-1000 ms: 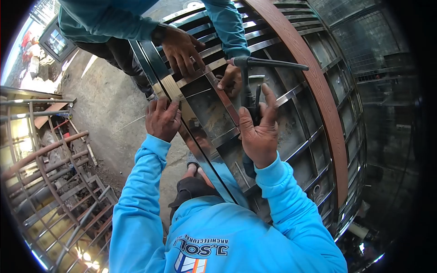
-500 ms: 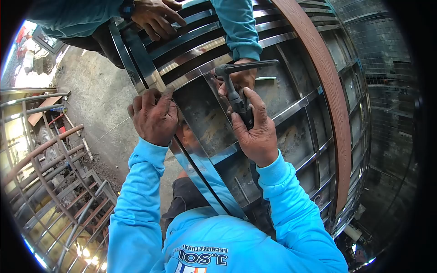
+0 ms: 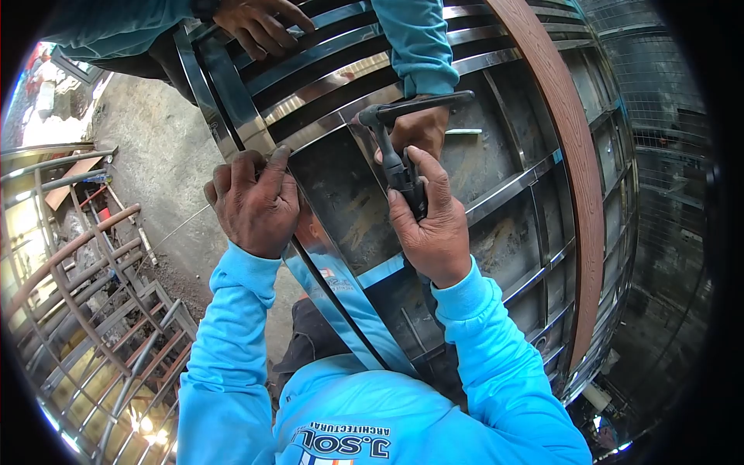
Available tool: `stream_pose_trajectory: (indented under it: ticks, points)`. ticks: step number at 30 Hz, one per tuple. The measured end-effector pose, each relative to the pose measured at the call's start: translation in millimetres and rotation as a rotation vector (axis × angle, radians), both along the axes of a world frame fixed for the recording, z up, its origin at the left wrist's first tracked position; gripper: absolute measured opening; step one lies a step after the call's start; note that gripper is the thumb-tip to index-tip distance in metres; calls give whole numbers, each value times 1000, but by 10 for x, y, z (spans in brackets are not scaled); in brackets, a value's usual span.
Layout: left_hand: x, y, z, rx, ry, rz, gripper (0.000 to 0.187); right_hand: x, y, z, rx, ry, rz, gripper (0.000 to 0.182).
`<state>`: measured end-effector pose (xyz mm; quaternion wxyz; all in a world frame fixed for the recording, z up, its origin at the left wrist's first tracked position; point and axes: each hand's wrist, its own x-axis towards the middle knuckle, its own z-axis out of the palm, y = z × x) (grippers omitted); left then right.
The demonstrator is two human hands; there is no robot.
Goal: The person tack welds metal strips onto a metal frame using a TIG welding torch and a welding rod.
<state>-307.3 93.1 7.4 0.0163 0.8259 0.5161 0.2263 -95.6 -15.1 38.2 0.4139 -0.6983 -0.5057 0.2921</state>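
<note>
In my right hand (image 3: 435, 232) is a black TIG welding torch (image 3: 395, 163), gripped with thumb and fingers around its handle. The torch head points up and its long back cap stretches to the right. My left hand (image 3: 254, 205) has its fingers curled over the polished steel tube (image 3: 329, 291) at the frame's left edge, near a corner joint. Its fingertips press on the metal. Just behind the torch, another person's hand (image 3: 422, 128) reaches down at the steel frame (image 3: 504, 194); its fingers are partly hidden. That person's other hand (image 3: 262, 27) rests on the shiny slats (image 3: 318, 58).
A brown wood-grain strip (image 3: 577, 170) runs lengthwise over the frame on the right. Bent metal railings (image 3: 101, 271) stand at the lower left on the concrete floor (image 3: 163, 147). Wire mesh (image 3: 666, 116) lies at the far right.
The other person's hand behind the torch has shifted slightly right and shows more of its back. My torch has moved a little left over the frame. My left hand stays on the tube.
</note>
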Motion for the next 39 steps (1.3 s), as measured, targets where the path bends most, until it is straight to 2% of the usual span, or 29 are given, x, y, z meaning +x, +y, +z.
stream_pose_trajectory:
  ticks: [11,27,32,39]
  points:
    - [-5,-1,-12,-14,9,-6,35,-30,21,16,-55,74,0,60]
    - [-1,21,-3,34,61,-24,34,-24,29,-76,56,-42,27,56]
    - [-4,4,-25,22,6,-16,35,-54,7,-2,-36,45,-31,60]
    - [16,-5,40,19,28,-8,35,-66,19,-17,3,-16,-14,57]
